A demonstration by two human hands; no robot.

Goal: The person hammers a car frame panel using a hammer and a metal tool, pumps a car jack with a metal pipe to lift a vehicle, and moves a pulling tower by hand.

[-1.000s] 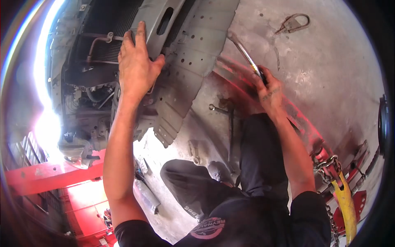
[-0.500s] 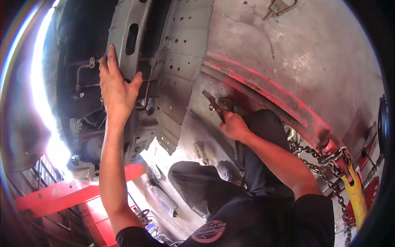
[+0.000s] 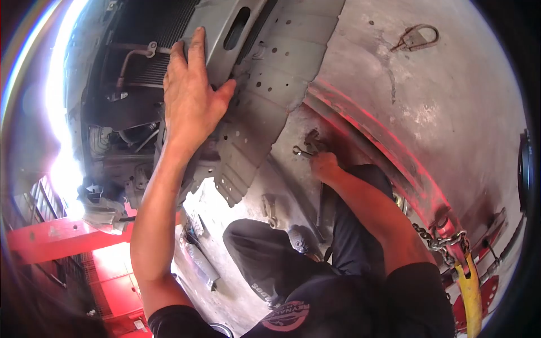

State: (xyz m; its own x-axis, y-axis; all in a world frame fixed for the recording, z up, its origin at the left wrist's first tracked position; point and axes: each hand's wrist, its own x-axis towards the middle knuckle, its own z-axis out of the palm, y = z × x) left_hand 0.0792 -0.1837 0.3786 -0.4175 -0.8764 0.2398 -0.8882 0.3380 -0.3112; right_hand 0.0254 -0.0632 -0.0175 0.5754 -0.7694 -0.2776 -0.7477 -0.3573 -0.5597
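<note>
**At 10 o'clock: left hand (image 3: 194, 107) on beam (image 3: 217, 34)**

Fingers are extended, unclenched. At 3 o'clock, the right hand (image 3: 325, 167) has curled fingers beside the wrench (image 3: 303, 152), located at 2 o'clock; what they grasp cannot be determined.

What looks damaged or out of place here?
The perforated metal panel beside the left hand has an uneven, wavy edge, so it may be bent. A dark, crack-like line marks the floor near the metal loop.
</note>
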